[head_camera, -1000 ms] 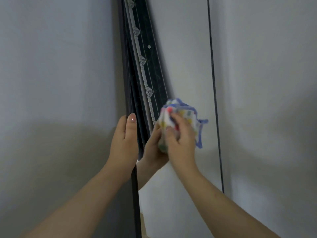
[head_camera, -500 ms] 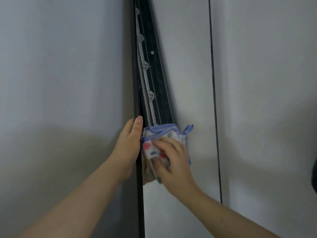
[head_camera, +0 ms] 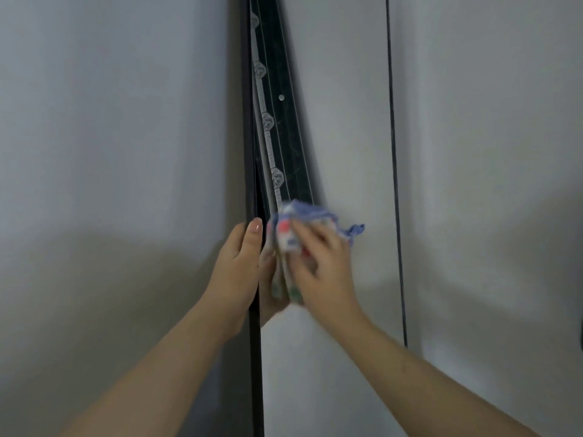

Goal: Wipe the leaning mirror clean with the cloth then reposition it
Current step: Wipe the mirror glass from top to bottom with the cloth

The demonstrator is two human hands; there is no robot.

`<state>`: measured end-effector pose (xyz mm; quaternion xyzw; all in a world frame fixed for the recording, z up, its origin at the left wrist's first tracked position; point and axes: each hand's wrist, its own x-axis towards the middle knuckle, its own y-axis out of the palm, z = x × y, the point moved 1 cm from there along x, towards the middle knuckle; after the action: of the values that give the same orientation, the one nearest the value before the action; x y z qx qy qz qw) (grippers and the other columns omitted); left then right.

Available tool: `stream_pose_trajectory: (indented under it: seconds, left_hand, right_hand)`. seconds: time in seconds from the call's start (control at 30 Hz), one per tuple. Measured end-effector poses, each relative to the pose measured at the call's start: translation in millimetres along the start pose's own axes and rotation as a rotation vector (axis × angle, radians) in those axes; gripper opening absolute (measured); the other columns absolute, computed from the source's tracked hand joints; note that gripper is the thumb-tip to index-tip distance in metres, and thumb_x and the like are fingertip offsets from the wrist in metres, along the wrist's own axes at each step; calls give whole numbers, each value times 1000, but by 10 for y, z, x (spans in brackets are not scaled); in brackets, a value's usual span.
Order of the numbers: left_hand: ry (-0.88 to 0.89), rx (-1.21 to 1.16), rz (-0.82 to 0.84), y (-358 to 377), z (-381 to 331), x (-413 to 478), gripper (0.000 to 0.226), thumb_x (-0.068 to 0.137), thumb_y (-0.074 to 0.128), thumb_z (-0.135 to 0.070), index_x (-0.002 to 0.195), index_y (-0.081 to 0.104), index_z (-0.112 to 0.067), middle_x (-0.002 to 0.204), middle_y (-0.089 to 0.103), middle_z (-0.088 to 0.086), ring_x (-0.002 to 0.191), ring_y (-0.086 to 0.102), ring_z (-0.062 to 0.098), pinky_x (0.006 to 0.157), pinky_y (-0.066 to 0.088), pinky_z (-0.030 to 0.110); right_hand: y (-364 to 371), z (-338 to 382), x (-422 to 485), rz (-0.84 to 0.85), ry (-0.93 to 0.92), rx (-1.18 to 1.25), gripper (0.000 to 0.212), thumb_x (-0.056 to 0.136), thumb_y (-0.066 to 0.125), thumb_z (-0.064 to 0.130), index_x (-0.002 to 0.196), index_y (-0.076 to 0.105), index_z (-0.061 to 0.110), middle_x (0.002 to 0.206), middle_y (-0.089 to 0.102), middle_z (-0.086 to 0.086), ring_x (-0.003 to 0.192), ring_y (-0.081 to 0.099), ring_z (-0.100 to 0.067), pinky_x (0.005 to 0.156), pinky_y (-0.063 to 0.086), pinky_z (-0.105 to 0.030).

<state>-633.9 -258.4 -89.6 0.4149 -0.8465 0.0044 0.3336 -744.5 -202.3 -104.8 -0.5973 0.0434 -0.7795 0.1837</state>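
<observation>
A tall mirror (head_camera: 340, 137) with a thin black frame leans against the wall, filling the middle of the head view. My left hand (head_camera: 235, 266) rests flat along the frame's left edge (head_camera: 249, 121), fingers straight and pointing up. My right hand (head_camera: 321, 266) presses a bunched white cloth (head_camera: 303, 222) with blue trim and coloured spots against the glass, close beside the left edge. The right hand and cloth are blurred. A reflection of the hand and cloth shows in the glass just left of them.
A plain grey wall (head_camera: 110, 152) runs to the left of the mirror, and another wall (head_camera: 489, 152) to the right of its thin right frame edge (head_camera: 394, 152). The glass reflects a dark strip with a patterned band (head_camera: 268, 121).
My right hand with the cloth went from mid-glass down-left to the left edge, then slid slightly right and up. My left hand stayed on the frame.
</observation>
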Motion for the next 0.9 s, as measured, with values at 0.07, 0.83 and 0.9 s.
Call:
stream_pose_trajectory:
  seconds: [0.07, 0.83, 0.9]
  left_hand:
    - [27, 31, -21, 49, -27, -32, 25, 98, 33, -29, 82, 51, -22, 77, 55, -8, 50, 55, -16, 40, 41, 2]
    - [45, 170, -144, 28, 266, -377, 26, 96, 36, -29, 74, 45, -18, 63, 48, -3, 57, 48, 2, 48, 39, 7]
    - [55, 185, -171, 14, 291, -388, 26, 96, 36, -28, 74, 47, -18, 67, 46, -5, 57, 47, -2, 50, 39, 5]
  right_hand:
    - [-3, 69, 203, -86, 108, 52, 36, 91, 54, 32, 127, 55, 27, 109, 40, 19, 104, 38, -2, 97, 44, -38]
    - [95, -4, -970, 61, -140, -28, 38, 83, 50, 33, 121, 50, 37, 115, 48, 15, 110, 46, -15, 95, 37, -32]
    - [32, -220, -924, 60, -206, -95, 37, 82, 50, 31, 119, 52, 34, 114, 47, 12, 108, 44, -12, 94, 38, -32]
